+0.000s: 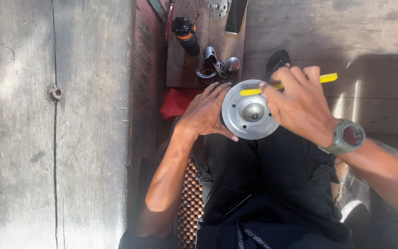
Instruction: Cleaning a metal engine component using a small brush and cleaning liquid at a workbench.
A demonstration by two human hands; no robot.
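Note:
My left hand grips the left side of a round grey metal part with a domed hollow in its middle, held above my lap. My right hand holds a thin yellow stick-like tool whose end lies across the part's upper rim. The tool's far end sticks out past my fingers to the right. A green-cased watch sits on my right wrist.
A small wooden board ahead carries a black and orange bottle, a metal clamp and fittings and a perforated disc. A red cloth lies below it. Weathered planks rise at the left.

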